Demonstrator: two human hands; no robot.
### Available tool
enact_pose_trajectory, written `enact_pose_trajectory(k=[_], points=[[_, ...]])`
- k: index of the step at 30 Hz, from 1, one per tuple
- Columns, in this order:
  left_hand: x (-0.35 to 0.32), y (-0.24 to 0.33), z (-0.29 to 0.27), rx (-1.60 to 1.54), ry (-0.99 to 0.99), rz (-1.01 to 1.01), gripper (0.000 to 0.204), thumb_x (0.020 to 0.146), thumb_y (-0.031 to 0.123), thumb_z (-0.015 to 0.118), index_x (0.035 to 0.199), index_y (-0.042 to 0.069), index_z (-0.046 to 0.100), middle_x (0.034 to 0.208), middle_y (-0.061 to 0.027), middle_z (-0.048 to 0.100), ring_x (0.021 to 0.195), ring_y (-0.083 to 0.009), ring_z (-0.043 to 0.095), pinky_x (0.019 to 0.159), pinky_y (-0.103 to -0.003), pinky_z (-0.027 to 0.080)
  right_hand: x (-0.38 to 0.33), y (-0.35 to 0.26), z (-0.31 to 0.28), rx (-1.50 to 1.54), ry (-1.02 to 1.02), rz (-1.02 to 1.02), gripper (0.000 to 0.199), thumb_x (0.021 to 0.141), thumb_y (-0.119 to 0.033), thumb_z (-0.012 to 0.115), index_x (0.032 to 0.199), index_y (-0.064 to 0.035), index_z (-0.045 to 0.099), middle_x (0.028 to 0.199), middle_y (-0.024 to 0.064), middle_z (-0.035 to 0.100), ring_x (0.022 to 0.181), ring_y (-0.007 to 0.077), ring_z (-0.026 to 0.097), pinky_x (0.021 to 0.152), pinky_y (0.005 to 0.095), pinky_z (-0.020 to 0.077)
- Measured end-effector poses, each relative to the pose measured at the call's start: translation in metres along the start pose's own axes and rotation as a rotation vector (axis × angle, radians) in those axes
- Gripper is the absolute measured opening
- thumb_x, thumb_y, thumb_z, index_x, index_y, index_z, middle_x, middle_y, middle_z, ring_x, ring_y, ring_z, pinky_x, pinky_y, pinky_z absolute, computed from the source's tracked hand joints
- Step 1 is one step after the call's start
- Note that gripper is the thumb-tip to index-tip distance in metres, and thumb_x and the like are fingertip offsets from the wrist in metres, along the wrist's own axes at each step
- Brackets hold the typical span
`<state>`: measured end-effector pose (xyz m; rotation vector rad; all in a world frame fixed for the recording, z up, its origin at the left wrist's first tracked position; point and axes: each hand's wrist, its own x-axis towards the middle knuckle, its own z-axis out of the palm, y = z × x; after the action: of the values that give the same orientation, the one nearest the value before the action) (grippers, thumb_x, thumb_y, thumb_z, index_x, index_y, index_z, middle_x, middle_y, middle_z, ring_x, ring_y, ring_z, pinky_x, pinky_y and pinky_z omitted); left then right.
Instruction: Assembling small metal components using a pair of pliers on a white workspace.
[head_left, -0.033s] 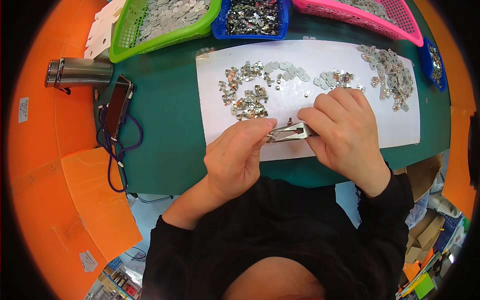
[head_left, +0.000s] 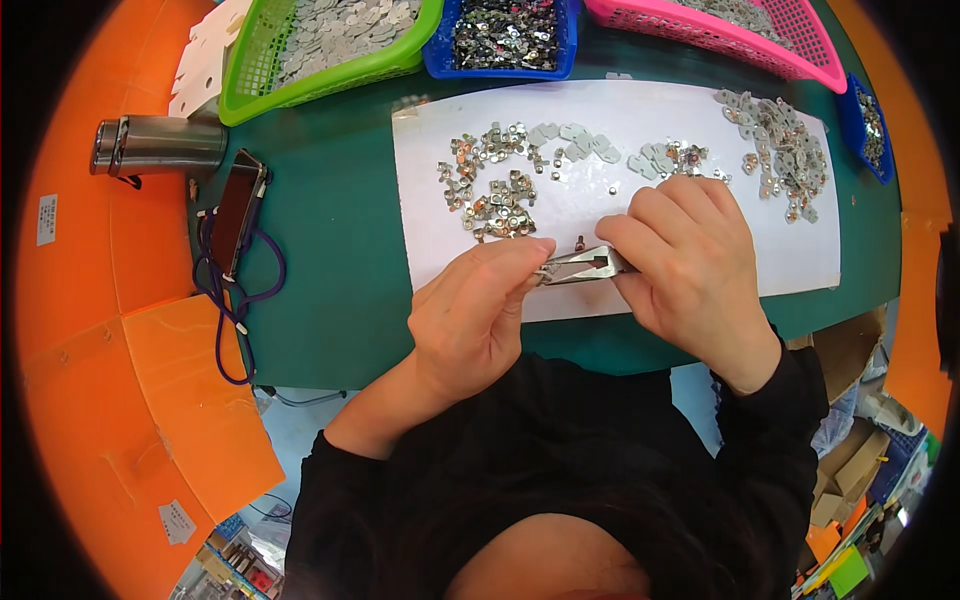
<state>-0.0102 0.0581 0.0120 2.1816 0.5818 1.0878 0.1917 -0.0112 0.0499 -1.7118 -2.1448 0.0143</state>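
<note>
My right hand (head_left: 690, 265) is closed at the wide end of silver pliers (head_left: 590, 265), whose jaws reach across to my left hand; the handles are hidden in the right hand. My left hand (head_left: 475, 310) pinches with thumb and fingers at the jaw tips, where a small grey metal part (head_left: 541, 276) shows partly. Just beyond the pliers, a small copper-coloured screw-like piece (head_left: 580, 242) is on the white sheet (head_left: 590, 215). Small metal fittings (head_left: 500, 205) lie heaped beyond my left hand, with flat grey plates (head_left: 575, 140) farther off. More plates and fittings (head_left: 785, 150) are piled at the right.
Along the far edge stand a green basket (head_left: 330, 88), a blue tray (head_left: 500, 73) and a pink basket (head_left: 720, 50), all holding metal pieces. A smaller blue tray (head_left: 860, 130) is far right. A steel flask (head_left: 165, 144) and a corded phone (head_left: 240, 215) lie left.
</note>
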Motion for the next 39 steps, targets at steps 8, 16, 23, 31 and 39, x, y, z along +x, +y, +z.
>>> enact_pose_trajectory(k=[8, 16, 23, 31, 39], points=[[0.005, -0.002, -0.002, 0.041, 0.032, 0.075, 0.016, 0.081, 0.000, 0.071, 0.096, 0.000, 0.064, 0.087, -0.0113, 0.067, 0.072, -0.0261, 0.067, 0.063, -0.033, 0.054, -0.005, -0.002, 0.005, 0.015, 0.076, 0.031, 0.030, 0.060, -0.004, 0.070, 0.089, -0.0099, 0.064, 0.078, 0.0025, 0.054, 0.076, 0.0233, 0.055, 0.070, 0.0356, 0.0427], [0.024, -0.014, -0.022, 0.384, -0.190, 0.380, 0.020, 0.072, 0.008, 0.070, 0.090, 0.004, 0.062, 0.085, -0.0069, 0.065, 0.068, -0.0222, 0.062, 0.056, -0.030, 0.048, -0.003, -0.001, 0.001, -0.009, 0.076, 0.027, 0.028, 0.061, -0.004, 0.070, 0.087, -0.0101, 0.064, 0.078, 0.0028, 0.055, 0.078, 0.0243, 0.055, 0.071, 0.0358, 0.0428], [0.006, -0.011, -0.005, 0.145, -0.021, 0.230, 0.005, 0.096, 0.004, 0.052, 0.099, 0.000, 0.052, 0.081, -0.0148, 0.065, 0.062, -0.0238, 0.062, 0.053, -0.029, 0.048, -0.002, -0.007, 0.002, 0.130, 0.126, 0.053, 0.026, 0.061, -0.005, 0.072, 0.085, -0.0094, 0.063, 0.079, 0.0044, 0.055, 0.081, 0.0265, 0.055, 0.074, 0.0373, 0.0416], [0.002, -0.009, -0.001, 0.164, 0.003, 0.146, 0.020, 0.075, -0.004, 0.065, 0.094, 0.001, 0.059, 0.084, -0.0118, 0.064, 0.069, -0.0282, 0.064, 0.059, -0.033, 0.052, -0.003, -0.008, 0.003, 0.064, 0.089, 0.059, 0.026, 0.061, -0.004, 0.071, 0.084, -0.0098, 0.062, 0.078, 0.0042, 0.053, 0.077, 0.0255, 0.054, 0.072, 0.0370, 0.0409], [0.003, -0.009, -0.004, 0.037, -0.061, 0.131, 0.014, 0.080, -0.004, 0.064, 0.093, -0.001, 0.058, 0.079, -0.0124, 0.063, 0.064, -0.0284, 0.063, 0.057, -0.033, 0.051, -0.006, -0.007, 0.004, -0.006, 0.028, 0.017, 0.026, 0.061, -0.006, 0.072, 0.085, -0.0095, 0.063, 0.074, 0.0025, 0.052, 0.070, 0.0226, 0.053, 0.062, 0.0339, 0.0411]])
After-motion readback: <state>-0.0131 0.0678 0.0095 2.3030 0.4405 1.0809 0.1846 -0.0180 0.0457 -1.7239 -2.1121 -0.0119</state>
